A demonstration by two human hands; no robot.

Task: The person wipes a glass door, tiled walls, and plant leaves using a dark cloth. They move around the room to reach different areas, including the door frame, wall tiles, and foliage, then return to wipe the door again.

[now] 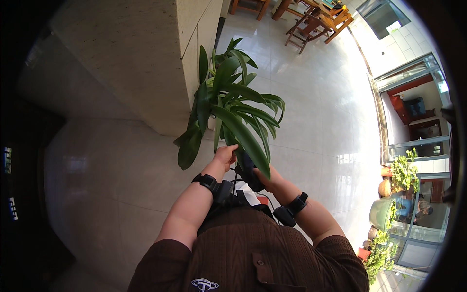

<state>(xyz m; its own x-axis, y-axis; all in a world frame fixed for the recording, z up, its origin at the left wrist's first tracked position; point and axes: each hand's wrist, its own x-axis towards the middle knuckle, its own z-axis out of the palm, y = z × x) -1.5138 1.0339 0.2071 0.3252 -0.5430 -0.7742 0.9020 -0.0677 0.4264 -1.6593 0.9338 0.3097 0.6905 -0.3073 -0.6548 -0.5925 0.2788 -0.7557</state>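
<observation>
A plant with long, strap-shaped green leaves [242,95] stands before me beside a stone-clad pillar. My left hand [226,156] is at the lower leaves, its thumb and fingers close around a leaf's lower part; the exact grip cannot be made out. My right hand [266,179] is closed on a dark cloth [250,175], just right of the left hand and partly under a long leaf. Part of a pale pot [211,123] shows behind the leaves. Both forearms wear black straps with small boxes, and black cables hang between them.
The pillar [157,73] rises close on the left, its corner beside the plant. Shiny grey floor tiles [299,109] spread around. Wooden chairs [310,29] and a table stand at the upper right. Potted plants [383,210] line the glazed wall at the right, where a person shows in the glass.
</observation>
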